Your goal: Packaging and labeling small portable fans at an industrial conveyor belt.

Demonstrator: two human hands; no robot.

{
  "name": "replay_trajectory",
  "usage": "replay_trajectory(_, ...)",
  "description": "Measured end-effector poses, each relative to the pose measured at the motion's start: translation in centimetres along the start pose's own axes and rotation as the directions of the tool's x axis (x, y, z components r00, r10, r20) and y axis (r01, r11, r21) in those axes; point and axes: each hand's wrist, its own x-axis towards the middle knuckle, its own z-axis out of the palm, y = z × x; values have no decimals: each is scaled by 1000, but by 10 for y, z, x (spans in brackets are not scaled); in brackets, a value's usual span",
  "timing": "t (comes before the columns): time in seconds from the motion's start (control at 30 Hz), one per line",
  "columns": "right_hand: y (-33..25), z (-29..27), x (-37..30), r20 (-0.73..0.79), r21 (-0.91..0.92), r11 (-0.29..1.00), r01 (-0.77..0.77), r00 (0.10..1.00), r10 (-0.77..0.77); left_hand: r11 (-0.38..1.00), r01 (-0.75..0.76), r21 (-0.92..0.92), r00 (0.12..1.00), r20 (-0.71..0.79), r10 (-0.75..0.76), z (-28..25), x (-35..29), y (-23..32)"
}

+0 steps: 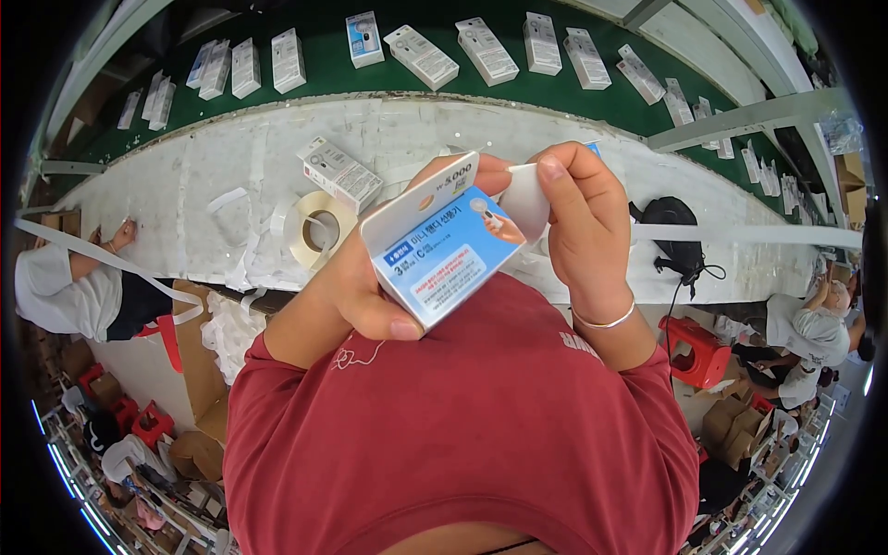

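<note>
My left hand (361, 301) grips a small blue and white carton (450, 250) with a picture of a handheld fan on its face. Its thumb lies along the lower edge, and the other fingers are partly hidden behind the box. The carton is tilted, and a white hang tab with a hole stands up along its upper left edge. At the carton's upper right end, my right hand (589, 217) pinches a thin white rounded piece (525, 205) between thumb and fingers. Whether that piece is a flap or a sticker, I cannot tell.
Another carton (340, 173) lies on the white table (213, 203) beside a tape-like roll (319, 229). Beyond runs a green belt (324, 65) with several cartons. A black bag (668, 231) sits to the right, and a red stool (696, 353) below it. Other people work on both sides.
</note>
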Motion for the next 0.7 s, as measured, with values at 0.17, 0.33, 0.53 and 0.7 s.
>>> replay_trajectory(0.17,5,4,-3,-15,-53,993,109,994,-110,995,-58,80,998,4,58,0,2,-6)
replay_trajectory(0.33,2,10,-7,-14,-3,992,124,992,-124,988,-145,-47,988,38,147,-1,6,-8)
replay_trajectory(0.53,5,-1,-5,34,60,996,61,997,-63,969,-42,-243,991,116,72,-6,3,-16)
replay_trajectory(0.7,9,-10,-7,103,30,999,42,994,-44,845,-356,-399,907,69,415,-14,2,-45)
